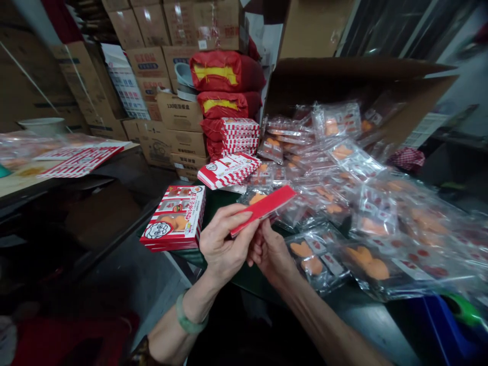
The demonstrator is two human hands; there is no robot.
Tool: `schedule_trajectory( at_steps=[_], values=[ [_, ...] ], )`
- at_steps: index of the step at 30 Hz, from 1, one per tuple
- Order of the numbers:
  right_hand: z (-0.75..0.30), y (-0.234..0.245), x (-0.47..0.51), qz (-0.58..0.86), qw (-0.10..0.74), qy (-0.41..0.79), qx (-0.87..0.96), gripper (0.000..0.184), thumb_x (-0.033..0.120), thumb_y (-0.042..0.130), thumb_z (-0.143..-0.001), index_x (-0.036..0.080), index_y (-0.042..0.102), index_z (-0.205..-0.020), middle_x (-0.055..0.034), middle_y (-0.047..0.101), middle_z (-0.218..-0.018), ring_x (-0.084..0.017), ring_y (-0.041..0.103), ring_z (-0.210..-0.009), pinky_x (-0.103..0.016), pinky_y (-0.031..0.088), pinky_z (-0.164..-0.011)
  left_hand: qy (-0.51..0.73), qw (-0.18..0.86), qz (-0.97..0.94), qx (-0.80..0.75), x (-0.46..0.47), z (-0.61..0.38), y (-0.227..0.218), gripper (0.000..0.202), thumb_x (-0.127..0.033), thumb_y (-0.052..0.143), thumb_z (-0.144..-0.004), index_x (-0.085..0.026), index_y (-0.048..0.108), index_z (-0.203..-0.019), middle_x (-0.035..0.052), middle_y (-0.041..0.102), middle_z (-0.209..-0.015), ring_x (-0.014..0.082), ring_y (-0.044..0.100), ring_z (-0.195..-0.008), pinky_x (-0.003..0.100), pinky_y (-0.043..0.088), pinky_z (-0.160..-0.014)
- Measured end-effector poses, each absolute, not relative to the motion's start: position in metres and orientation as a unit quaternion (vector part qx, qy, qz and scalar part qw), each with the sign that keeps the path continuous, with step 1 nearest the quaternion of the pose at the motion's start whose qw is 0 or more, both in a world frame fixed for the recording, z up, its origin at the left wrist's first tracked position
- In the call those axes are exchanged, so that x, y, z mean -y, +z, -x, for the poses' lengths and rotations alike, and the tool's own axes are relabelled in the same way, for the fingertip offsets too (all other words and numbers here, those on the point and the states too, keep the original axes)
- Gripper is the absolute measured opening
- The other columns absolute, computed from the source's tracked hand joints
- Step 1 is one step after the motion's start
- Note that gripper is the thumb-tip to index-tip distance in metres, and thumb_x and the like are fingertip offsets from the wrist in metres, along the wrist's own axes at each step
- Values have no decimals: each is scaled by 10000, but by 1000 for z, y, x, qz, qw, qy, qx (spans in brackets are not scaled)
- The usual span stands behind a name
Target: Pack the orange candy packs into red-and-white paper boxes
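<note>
A small red cardboard box [269, 206], seen nearly edge-on, is held up over the dark green tabletop. My left hand [224, 241] is closed round its left end, thumb on top. My right hand [271, 249] has its fingers curled and pinched at the lower near edge of the same box; the fingertips are partly hidden. To the left lies a filled red-and-white striped box [175, 218] with windows showing orange pieces. Clear packets [316, 259] with orange pieces inside lie just right of my right hand.
Flat striped cartons [229, 170] are stacked behind my hands. A large heap of clear packets [324, 178] spreads right from an open cardboard carton [400, 86]. Red bundles [229, 73] and brown cartons [179, 112] stand behind. Another table [19, 185] is at left.
</note>
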State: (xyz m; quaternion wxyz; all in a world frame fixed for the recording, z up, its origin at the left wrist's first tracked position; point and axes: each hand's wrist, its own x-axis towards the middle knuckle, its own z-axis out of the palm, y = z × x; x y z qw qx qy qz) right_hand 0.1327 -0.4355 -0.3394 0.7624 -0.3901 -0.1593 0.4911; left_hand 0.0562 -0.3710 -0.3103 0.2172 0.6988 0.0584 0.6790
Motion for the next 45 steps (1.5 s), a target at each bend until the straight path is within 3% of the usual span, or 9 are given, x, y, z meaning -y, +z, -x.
schedule_trajectory(
  at_steps=[5,9,15,18,24,30,38,41,45],
  values=[
    [-159,-340,458,365,708,581,168,351,429,807,-572,148,624,-676,-7,645,-587,-115,570,-450,-233,505,-423,634,234,-734,68,367,-36,-302,248,-65,695,-747,-200,640,-949,22,690,-976,139,683,-865,263,578,-734],
    [-188,-314,500,360,685,614,156,414,529,645,-705,140,671,-846,-111,724,-800,-247,691,-715,-364,567,-597,451,192,-842,224,366,-16,-300,193,-114,638,-806,-232,619,-957,20,708,-1038,209,647,-1054,446,460,-996],
    [-187,-302,499,459,695,525,175,429,314,786,-628,135,647,-991,-122,739,-890,-268,713,-782,-385,572,-732,435,290,-842,133,357,5,-308,284,-185,654,-773,-261,642,-1046,54,630,-1226,300,410,-1327,533,344,-1078],
    [-171,-306,471,438,714,508,201,492,350,820,-588,142,641,-997,-123,733,-958,-279,710,-816,-419,564,-794,479,487,-723,-102,348,11,-310,398,-305,651,-805,-258,577,-1193,99,554,-1317,274,530,-1211,417,500,-938],
    [-133,-300,407,392,692,532,290,522,386,813,-599,174,605,-1029,-95,713,-1046,-256,690,-894,-372,574,-753,415,699,-530,-241,322,32,-287,565,-354,827,-596,-102,645,-1067,109,729,-870,177,681,-673,240,555,-613],
    [-171,-295,396,477,697,428,323,589,398,830,-550,190,566,-1034,-13,680,-768,-150,650,-649,-218,512,-467,572,579,-462,-354,246,77,-281,506,-262,842,-458,-110,708,-922,71,731,-744,151,646,-578,251,553,-567],
    [-236,-342,432,695,581,275,321,392,480,696,-574,166,573,-774,-8,590,-624,-96,541,-487,-181,387,-379,426,454,-573,-534,204,67,-341,319,-290,742,-477,-76,708,-711,71,654,-563,190,584,-510,267,458,-465],
    [-251,-348,447,735,535,246,336,323,436,677,-593,168,588,-752,-12,595,-595,-117,551,-494,-199,386,-402,430,386,-601,-553,217,64,-334,349,-284,703,-541,-86,714,-828,106,694,-765,261,636,-755,312,505,-613],
    [-284,-345,481,789,479,169,345,178,331,660,-614,187,625,-713,-1,576,-565,-136,530,-533,-265,438,-540,574,124,-686,-430,268,31,-315,441,-298,643,-709,-158,634,-1127,98,620,-1161,233,594,-1013,338,501,-851]
  ],
)
